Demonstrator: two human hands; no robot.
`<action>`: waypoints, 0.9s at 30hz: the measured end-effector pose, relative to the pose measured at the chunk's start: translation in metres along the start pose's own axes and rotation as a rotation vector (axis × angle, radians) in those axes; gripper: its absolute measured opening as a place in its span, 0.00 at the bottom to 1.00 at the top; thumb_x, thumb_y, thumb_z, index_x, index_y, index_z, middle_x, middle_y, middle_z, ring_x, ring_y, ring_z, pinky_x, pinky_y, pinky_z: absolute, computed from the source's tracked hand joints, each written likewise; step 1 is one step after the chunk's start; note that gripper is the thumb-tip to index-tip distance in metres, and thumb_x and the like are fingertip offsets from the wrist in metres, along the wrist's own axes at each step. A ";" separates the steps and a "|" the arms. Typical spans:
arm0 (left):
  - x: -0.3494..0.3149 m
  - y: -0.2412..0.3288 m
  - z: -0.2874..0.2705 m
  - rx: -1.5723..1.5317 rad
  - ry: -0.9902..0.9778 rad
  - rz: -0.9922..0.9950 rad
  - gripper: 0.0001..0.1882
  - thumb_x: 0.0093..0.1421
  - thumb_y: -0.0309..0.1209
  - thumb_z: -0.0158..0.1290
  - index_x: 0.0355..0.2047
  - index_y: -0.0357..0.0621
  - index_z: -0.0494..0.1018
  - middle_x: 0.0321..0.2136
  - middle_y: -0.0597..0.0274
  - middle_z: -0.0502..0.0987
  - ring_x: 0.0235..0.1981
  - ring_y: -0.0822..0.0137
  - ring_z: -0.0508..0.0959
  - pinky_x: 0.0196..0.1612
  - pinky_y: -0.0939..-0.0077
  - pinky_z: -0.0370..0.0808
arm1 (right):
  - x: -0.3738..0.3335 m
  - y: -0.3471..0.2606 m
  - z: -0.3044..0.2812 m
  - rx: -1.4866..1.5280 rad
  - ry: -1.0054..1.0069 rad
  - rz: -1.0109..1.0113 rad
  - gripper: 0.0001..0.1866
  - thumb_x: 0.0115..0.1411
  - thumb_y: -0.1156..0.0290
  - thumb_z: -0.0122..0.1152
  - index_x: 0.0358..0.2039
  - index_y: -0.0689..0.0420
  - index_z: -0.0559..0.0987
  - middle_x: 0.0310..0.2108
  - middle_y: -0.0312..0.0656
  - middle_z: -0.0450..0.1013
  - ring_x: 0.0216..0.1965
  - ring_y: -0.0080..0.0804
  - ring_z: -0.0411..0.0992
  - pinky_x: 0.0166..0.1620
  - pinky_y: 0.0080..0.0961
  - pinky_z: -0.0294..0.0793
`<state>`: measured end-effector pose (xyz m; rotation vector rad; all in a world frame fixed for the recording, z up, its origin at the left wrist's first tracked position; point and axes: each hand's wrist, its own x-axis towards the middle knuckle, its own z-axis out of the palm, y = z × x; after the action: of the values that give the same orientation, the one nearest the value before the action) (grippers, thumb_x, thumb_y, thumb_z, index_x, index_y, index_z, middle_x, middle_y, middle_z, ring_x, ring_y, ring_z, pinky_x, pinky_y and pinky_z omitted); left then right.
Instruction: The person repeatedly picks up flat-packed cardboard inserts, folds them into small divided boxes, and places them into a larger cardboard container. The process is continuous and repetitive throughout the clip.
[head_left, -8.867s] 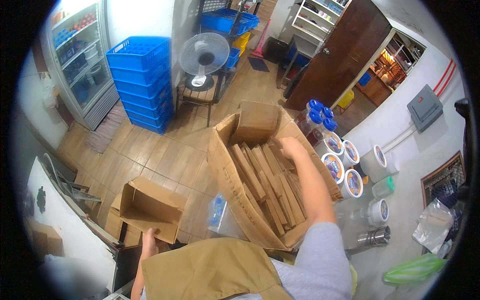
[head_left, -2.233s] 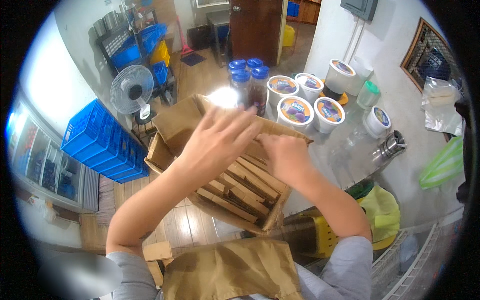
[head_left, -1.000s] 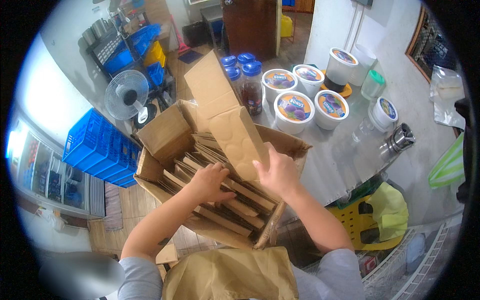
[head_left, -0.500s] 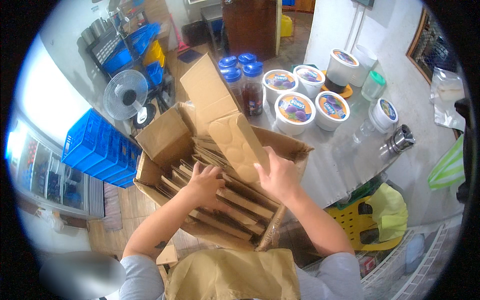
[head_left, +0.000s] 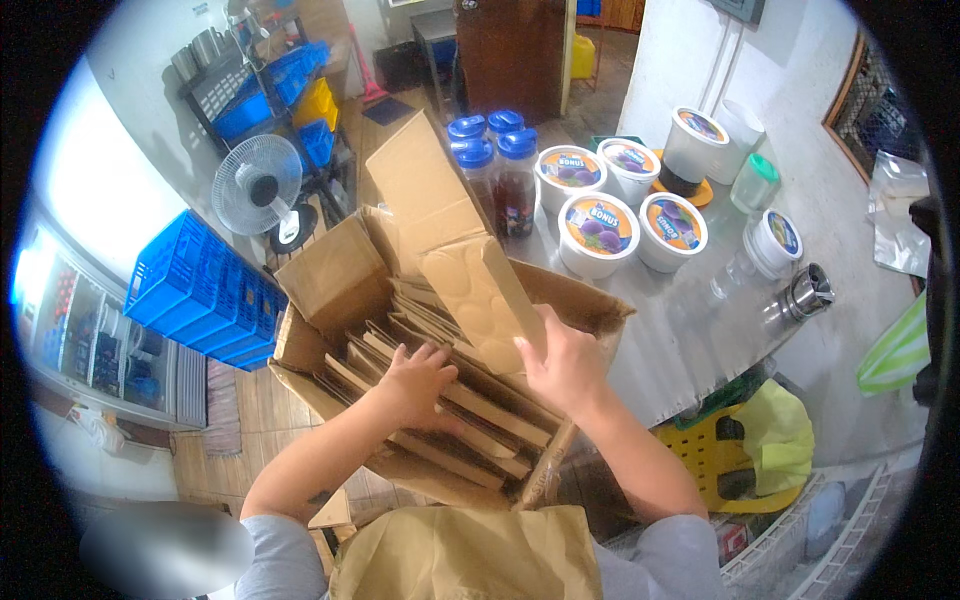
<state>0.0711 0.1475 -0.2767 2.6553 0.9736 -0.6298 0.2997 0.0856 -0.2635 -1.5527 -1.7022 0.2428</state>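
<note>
An open brown cardboard box [head_left: 600,300] stands in front of me, packed with several folded cardboard pieces [head_left: 490,432] on edge. My right hand [head_left: 565,362] grips the near end of a cardboard piece with round dents [head_left: 478,295], thumb on its face. This piece slants over the box's far side; whether it joins the upright flap [head_left: 425,180] behind it, I cannot tell. My left hand [head_left: 415,385] rests over the upright pieces inside, fingers apart and slightly bent, touching their top edges. Some fingertips are hidden among the cardboard.
Behind the box's right side, a metal table [head_left: 660,345] holds several round white tubs [head_left: 598,235], blue-lidded pitchers [head_left: 515,185] and a green-lidded jar [head_left: 755,183]. Blue crates [head_left: 205,290] and a fan [head_left: 258,185] stand left. A yellow chair [head_left: 715,460] is at lower right.
My left hand has shifted slightly right and down over the cardboard pieces. The right hand keeps its grip on the dented piece. The whole view has shifted a little.
</note>
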 end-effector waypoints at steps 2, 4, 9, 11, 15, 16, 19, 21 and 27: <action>-0.002 0.001 0.004 0.050 0.017 0.018 0.49 0.44 0.66 0.59 0.59 0.45 0.66 0.65 0.47 0.57 0.68 0.47 0.52 0.65 0.37 0.52 | -0.001 0.003 0.004 0.004 0.012 0.008 0.16 0.57 0.67 0.63 0.45 0.56 0.73 0.21 0.47 0.75 0.21 0.44 0.77 0.27 0.39 0.75; -0.003 0.001 -0.001 0.063 0.049 0.038 0.48 0.44 0.65 0.59 0.58 0.44 0.67 0.63 0.47 0.60 0.67 0.48 0.54 0.64 0.37 0.52 | 0.001 -0.001 0.000 -0.001 0.005 0.018 0.16 0.57 0.68 0.63 0.45 0.56 0.73 0.21 0.47 0.75 0.21 0.45 0.77 0.28 0.39 0.76; -0.002 0.000 -0.002 0.051 0.054 0.046 0.49 0.43 0.66 0.59 0.56 0.44 0.68 0.63 0.47 0.60 0.67 0.48 0.55 0.64 0.37 0.54 | 0.000 0.000 -0.001 0.010 -0.013 0.014 0.17 0.56 0.68 0.63 0.45 0.56 0.72 0.23 0.48 0.76 0.22 0.46 0.77 0.29 0.40 0.76; -0.003 0.002 -0.001 0.048 0.043 0.022 0.49 0.42 0.65 0.61 0.57 0.44 0.67 0.63 0.47 0.60 0.67 0.49 0.55 0.63 0.38 0.55 | -0.001 -0.002 -0.003 0.000 -0.039 0.015 0.19 0.55 0.70 0.64 0.46 0.57 0.71 0.26 0.48 0.77 0.25 0.49 0.77 0.29 0.40 0.77; -0.024 0.016 -0.009 -0.013 0.036 -0.009 0.51 0.41 0.62 0.64 0.60 0.44 0.64 0.59 0.44 0.62 0.65 0.47 0.57 0.59 0.39 0.63 | 0.000 -0.001 -0.003 0.071 -0.029 0.014 0.18 0.56 0.70 0.62 0.46 0.58 0.71 0.24 0.50 0.76 0.25 0.50 0.77 0.29 0.41 0.77; -0.026 0.015 -0.001 0.013 0.086 -0.006 0.52 0.41 0.61 0.65 0.60 0.44 0.63 0.57 0.44 0.62 0.64 0.46 0.58 0.58 0.41 0.65 | 0.001 -0.013 -0.008 0.116 -0.050 0.037 0.18 0.56 0.69 0.62 0.46 0.58 0.71 0.24 0.51 0.76 0.25 0.50 0.77 0.29 0.41 0.77; -0.027 0.015 0.014 0.067 0.161 -0.014 0.51 0.41 0.55 0.68 0.60 0.44 0.60 0.52 0.43 0.64 0.61 0.42 0.61 0.52 0.46 0.73 | 0.000 -0.019 0.008 0.131 -0.085 -0.071 0.17 0.56 0.68 0.62 0.45 0.58 0.72 0.23 0.51 0.75 0.24 0.52 0.75 0.29 0.41 0.75; -0.024 0.015 0.010 0.019 0.066 -0.069 0.48 0.42 0.53 0.68 0.59 0.45 0.61 0.53 0.44 0.63 0.61 0.44 0.61 0.51 0.48 0.74 | -0.002 -0.021 0.015 0.074 -0.180 -0.104 0.17 0.56 0.68 0.62 0.45 0.59 0.71 0.23 0.51 0.75 0.25 0.52 0.75 0.30 0.41 0.76; -0.024 0.004 -0.012 -0.142 0.021 -0.026 0.34 0.46 0.48 0.67 0.49 0.43 0.72 0.42 0.47 0.74 0.50 0.50 0.74 0.49 0.60 0.76 | 0.000 -0.022 0.005 -0.239 -0.703 -0.035 0.26 0.45 0.72 0.61 0.47 0.62 0.71 0.25 0.53 0.76 0.28 0.52 0.78 0.32 0.44 0.79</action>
<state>0.0609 0.1353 -0.2545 2.5342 1.0198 -0.5187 0.2794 0.0823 -0.2534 -1.7254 -2.3635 0.6460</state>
